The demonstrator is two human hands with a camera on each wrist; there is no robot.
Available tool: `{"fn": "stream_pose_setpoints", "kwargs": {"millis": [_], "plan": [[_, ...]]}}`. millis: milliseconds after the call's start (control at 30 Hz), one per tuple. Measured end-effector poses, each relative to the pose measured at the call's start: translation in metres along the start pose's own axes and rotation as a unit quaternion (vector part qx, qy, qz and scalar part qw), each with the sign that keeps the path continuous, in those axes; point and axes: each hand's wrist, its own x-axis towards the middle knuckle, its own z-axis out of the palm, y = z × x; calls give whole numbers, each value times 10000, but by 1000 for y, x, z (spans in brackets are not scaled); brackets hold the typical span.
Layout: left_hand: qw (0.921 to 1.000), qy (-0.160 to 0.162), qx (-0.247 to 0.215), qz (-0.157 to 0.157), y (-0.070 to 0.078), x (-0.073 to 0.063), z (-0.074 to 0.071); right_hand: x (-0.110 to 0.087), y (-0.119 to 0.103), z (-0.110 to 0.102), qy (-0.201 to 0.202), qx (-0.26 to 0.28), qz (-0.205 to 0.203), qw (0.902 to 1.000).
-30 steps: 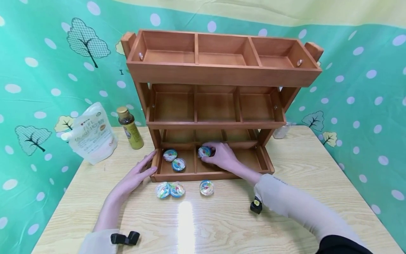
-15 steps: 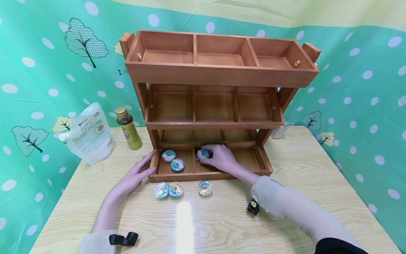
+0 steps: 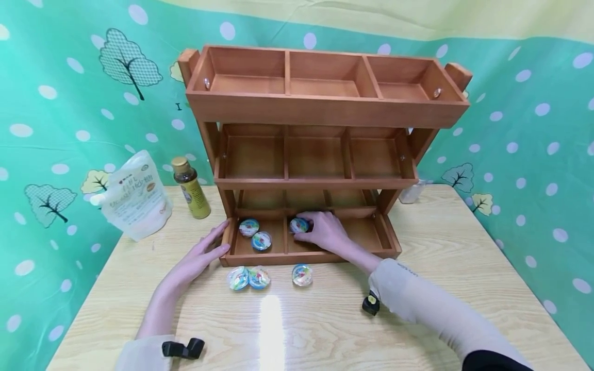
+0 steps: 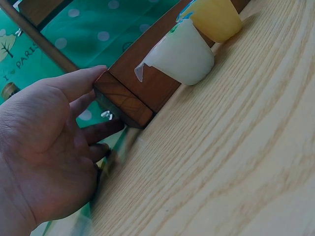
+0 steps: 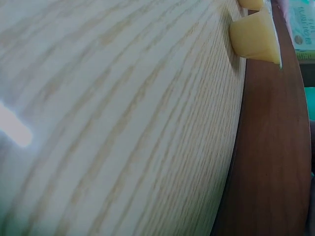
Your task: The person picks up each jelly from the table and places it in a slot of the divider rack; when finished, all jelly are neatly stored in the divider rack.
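Note:
My right hand (image 3: 325,229) pinches a jelly cup (image 3: 299,225) with a blue printed lid, inside the middle compartment of the lowest wooden tray (image 3: 311,259). The fingers partly hide this cup. My left hand (image 3: 197,257) touches the tray's left end with extended fingers; in the left wrist view the fingertips meet the tray's corner (image 4: 123,101). Two jelly cups, one behind (image 3: 249,227) and one in front (image 3: 261,240), lie in the left compartment. On the table before the tray stand a white cup (image 4: 184,54), a yellow cup (image 4: 216,19) beside it, and another cup (image 3: 302,275) farther right.
The brown three-tier shelf (image 3: 325,111) rises over the lowest tray, its upper tiers overhanging the right hand. A white pouch (image 3: 136,198) and a bottle with a gold cap (image 3: 192,188) stand to the left on the wooden table (image 3: 352,330). A clear container (image 3: 411,192) sits behind the right side.
The right hand and its jelly cup have sunk very slightly in the middle compartment. The left hand keeps its place at the tray's end.

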Motion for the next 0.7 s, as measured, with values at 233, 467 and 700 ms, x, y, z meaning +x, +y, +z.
{"fn": "stream_pose_setpoints", "kwargs": {"millis": [233, 467, 700], "plan": [[10000, -64, -13, -19, -1, 3, 3, -11, 4, -14, 481, 747, 108, 9960], [10000, 31, 24, -6, -4, 1, 0, -30, 14, -35, 917, 1404, -491, 9846], [10000, -18, 19, -14, -2, 1, 0, -69, 21, -45, 861, 1983, -906, 9721]]}}
